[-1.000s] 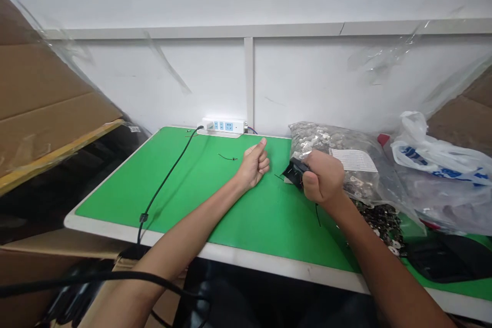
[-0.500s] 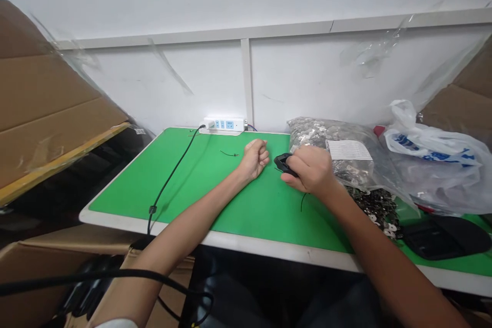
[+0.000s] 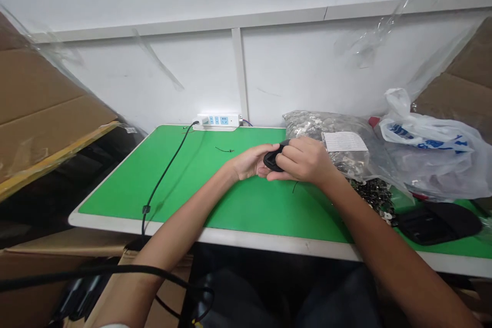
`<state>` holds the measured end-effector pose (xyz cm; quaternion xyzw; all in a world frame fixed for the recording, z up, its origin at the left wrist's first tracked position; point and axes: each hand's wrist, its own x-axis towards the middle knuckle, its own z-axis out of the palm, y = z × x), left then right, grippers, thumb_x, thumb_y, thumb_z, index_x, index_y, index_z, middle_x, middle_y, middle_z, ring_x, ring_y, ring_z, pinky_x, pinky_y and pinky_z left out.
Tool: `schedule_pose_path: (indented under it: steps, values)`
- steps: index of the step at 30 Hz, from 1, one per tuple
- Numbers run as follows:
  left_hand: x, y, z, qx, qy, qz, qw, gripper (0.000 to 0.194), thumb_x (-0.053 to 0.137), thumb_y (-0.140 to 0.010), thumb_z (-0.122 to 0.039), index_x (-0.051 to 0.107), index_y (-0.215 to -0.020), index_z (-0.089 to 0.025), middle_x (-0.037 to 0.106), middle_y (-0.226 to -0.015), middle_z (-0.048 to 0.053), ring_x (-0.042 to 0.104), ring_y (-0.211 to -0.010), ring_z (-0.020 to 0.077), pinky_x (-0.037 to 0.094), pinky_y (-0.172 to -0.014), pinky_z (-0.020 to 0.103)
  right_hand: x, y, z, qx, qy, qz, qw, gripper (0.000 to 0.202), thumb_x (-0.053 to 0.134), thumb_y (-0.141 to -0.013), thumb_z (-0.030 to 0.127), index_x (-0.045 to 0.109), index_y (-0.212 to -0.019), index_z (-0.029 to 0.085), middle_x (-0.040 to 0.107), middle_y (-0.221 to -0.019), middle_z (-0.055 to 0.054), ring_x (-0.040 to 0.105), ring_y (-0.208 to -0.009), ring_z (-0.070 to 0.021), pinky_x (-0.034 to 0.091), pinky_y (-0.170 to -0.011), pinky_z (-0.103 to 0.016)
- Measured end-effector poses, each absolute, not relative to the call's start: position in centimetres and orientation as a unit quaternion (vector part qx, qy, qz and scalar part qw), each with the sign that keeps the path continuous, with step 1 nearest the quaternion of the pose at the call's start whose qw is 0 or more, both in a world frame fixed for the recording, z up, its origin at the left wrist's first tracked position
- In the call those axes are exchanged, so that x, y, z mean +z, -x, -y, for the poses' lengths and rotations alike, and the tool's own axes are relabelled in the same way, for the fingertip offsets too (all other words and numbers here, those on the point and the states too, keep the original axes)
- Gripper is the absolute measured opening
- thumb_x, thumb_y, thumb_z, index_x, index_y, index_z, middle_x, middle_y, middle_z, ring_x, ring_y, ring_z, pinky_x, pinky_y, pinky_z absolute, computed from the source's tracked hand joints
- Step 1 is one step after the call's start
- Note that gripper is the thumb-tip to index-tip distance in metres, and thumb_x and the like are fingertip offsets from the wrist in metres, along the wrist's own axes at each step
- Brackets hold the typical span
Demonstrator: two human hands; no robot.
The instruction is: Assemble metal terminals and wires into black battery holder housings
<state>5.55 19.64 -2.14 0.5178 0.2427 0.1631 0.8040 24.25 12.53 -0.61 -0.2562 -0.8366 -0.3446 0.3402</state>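
A black rounded piece point(image 3: 272, 160) with a hollow middle is held above the green mat point(image 3: 184, 179); its exact kind is unclear. My right hand point(image 3: 305, 160) wraps round its right side, fingers curled over it. On the left edge, my left hand point(image 3: 251, 160) grips with the thumb along the top and fingertips underneath. Both hands hide much of the piece. A thin dark strand point(image 3: 295, 187) shows just below my right hand. Beyond my left hand, a short black cord with a small metal end point(image 3: 225, 150) lies on the mat.
A clear bag of small metal parts point(image 3: 307, 125) stands at right, with loose dark metal parts point(image 3: 371, 197) before it. Beside them are a white plastic bag point(image 3: 430, 138) and a black case point(image 3: 438, 223). A power strip point(image 3: 221, 120) with a black cable point(image 3: 169, 166) sits at the wall.
My left hand has gone from a closed fist apart from the piece to gripping its left edge. The right hand still holds the piece; the view has shifted slightly.
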Motion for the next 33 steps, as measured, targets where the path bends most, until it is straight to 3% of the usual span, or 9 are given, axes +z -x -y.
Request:
schedule_pose_path:
  steps: [4, 8, 10, 12, 17, 21, 27, 30, 33]
  values:
    - [-2.4, -5.8, -19.4, 0.237, -0.559, -0.225, 0.762, 0.039, 0.081, -0.08, -0.045, 0.057, -0.069, -0.017, 0.051, -0.052, -0.003, 0.042, -0.039, 0.0074, 0.03, -0.037, 0.02, -1.1, -24.1, -12.3, -0.274, 0.312, 0.833, 0.367, 0.043, 0.062, -0.098, 0.066, 0.06, -0.084, 0.025, 0.051, -0.07, 0.0, 0.045, -0.069, -0.0195, 0.03, -0.062, -0.037]
    - [-2.7, -6.2, -20.2, 0.325, -0.582, -0.223, 0.712, 0.046, 0.084, -0.081, -0.054, 0.061, -0.095, -0.016, 0.067, -0.065, 0.0, 0.062, -0.048, 0.0119, 0.046, -0.047, 0.021, -2.1, -23.3, -12.9, -0.123, 0.394, 0.703, 0.579, 0.008, 0.056, -0.095, 0.027, 0.054, -0.102, 0.025, 0.057, -0.088, -0.003, 0.054, -0.079, -0.0211, 0.043, -0.072, -0.038]
    - [-2.7, -6.3, -20.8, 0.36, -0.574, -0.248, 0.692, 0.049, 0.085, -0.082, -0.052, 0.059, -0.106, -0.017, 0.075, -0.08, 0.003, 0.073, -0.058, 0.0151, 0.05, -0.053, 0.021, -2.8, -22.7, -13.5, 0.011, 0.437, 0.592, 0.677, 0.02, 0.054, -0.086, 0.017, 0.047, -0.102, 0.026, 0.056, -0.09, -0.001, 0.058, -0.081, -0.0197, 0.049, -0.077, -0.039]
    - [-2.8, -6.3, -21.2, 0.39, -0.56, -0.264, 0.682, 0.051, 0.087, -0.081, -0.045, 0.057, -0.113, -0.018, 0.078, -0.094, 0.007, 0.077, -0.066, 0.0166, 0.052, -0.057, 0.021, -3.3, -22.3, -14.3, 0.151, 0.457, 0.505, 0.716, 0.026, 0.056, -0.081, 0.017, 0.042, -0.101, 0.028, 0.055, -0.087, 0.002, 0.063, -0.081, -0.0184, 0.054, -0.08, -0.039]
    - [-3.0, -5.8, -21.5, 0.429, -0.528, -0.237, 0.694, 0.068, 0.097, -0.069, -0.025, 0.056, -0.123, -0.017, 0.079, -0.109, 0.008, 0.079, -0.078, 0.0158, 0.057, -0.068, 0.021, -4.2, -22.0, -15.3, 0.374, 0.45, 0.392, 0.71, 0.03, 0.066, -0.075, 0.026, 0.043, -0.094, 0.028, 0.057, -0.087, 0.006, 0.074, -0.089, -0.0163, 0.064, -0.088, -0.04]
    - [-2.7, -5.3, -21.7, 0.41, -0.483, -0.252, 0.731, 0.057, 0.093, -0.073, -0.018, 0.057, -0.118, -0.016, 0.079, -0.11, 0.011, 0.081, -0.086, 0.018, 0.06, -0.072, 0.021, -4.2, -22.0, -15.2, 0.436, 0.429, 0.377, 0.696, 0.035, 0.076, -0.073, 0.03, 0.045, -0.089, 0.027, 0.06, -0.088, 0.004, 0.077, -0.101, -0.0196, 0.064, -0.093, -0.038]
    - [-1.9, -4.8, -22.2, 0.435, -0.46, -0.296, 0.715, 0.031, 0.077, -0.083, -0.007, 0.061, -0.109, -0.012, 0.078, -0.098, 0.007, 0.079, -0.075, 0.0134, 0.058, -0.063, 0.017, -3.0, -22.3, -14.8, 0.432, 0.432, 0.375, 0.697, 0.049, 0.081, -0.078, 0.032, 0.046, -0.113, 0.031, 0.063, -0.131, -0.003, 0.076, -0.118, -0.0212, 0.058, -0.111, -0.043]
    - [-1.8, -4.7, -22.4, 0.426, -0.482, -0.298, 0.706, 0.026, 0.073, -0.083, -0.006, 0.063, -0.105, -0.011, 0.078, -0.092, 0.006, 0.076, -0.067, 0.0116, 0.055, -0.058, 0.016, -3.0, -22.9, -14.8, 0.426, 0.464, 0.458, 0.628, 0.043, 0.069, -0.089, 0.036, 0.042, -0.123, 0.031, 0.056, -0.146, -0.01, 0.077, -0.117, -0.0247, 0.056, -0.113, -0.056]
    - [-2.0, -4.6, -22.4, 0.404, -0.497, -0.311, 0.702, 0.022, 0.07, -0.081, -0.006, 0.062, -0.1, -0.012, 0.075, -0.083, 0.004, 0.07, -0.058, 0.0092, 0.047, -0.048, 0.014, -3.4, -23.5, -14.7, 0.328, 0.5, 0.568, 0.565, 0.041, 0.056, -0.098, 0.033, 0.038, -0.135, 0.03, 0.044, -0.161, -0.018, 0.071, -0.129, -0.0295, 0.05, -0.118, -0.063]
